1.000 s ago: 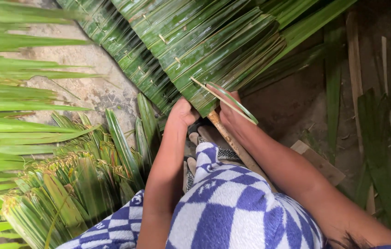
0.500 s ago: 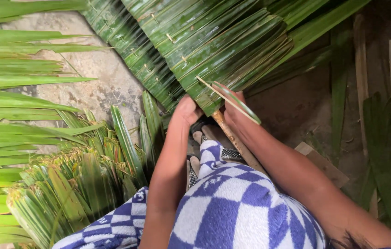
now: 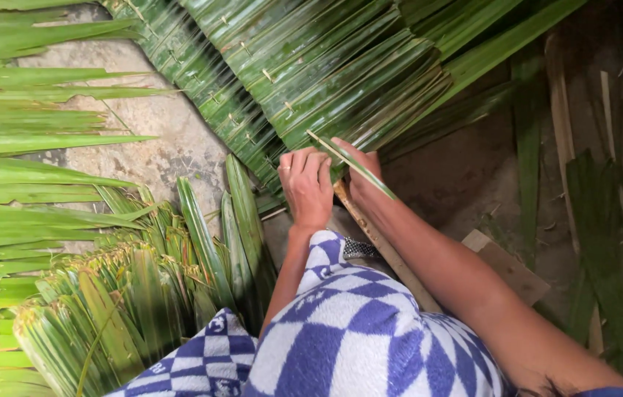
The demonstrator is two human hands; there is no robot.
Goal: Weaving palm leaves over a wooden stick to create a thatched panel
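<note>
My left hand (image 3: 305, 185) presses its closed fingers on the lower edge of a panel of folded green palm leaves (image 3: 311, 73), pinned in rows with small sticks. My right hand (image 3: 359, 173) grips the same edge just to the right and holds a thin pale-green sliver (image 3: 352, 165) that slants down to the right over the wrist. A wooden slat (image 3: 381, 242) runs under both hands, down toward my lap. A blue and white checked cloth (image 3: 341, 338) covers my knees.
A bundle of cut palm leaves (image 3: 128, 294) stands at the lower left, with loose long fronds (image 3: 25, 140) spread along the left edge. Bare concrete floor (image 3: 150, 140) shows between them. More leaves and a small wooden block (image 3: 506, 265) lie on dark ground at the right.
The view has shifted slightly, so hands and leaf panel sit a little to the right. Both hands stay on the panel's edge with the sliver still in the right hand.
</note>
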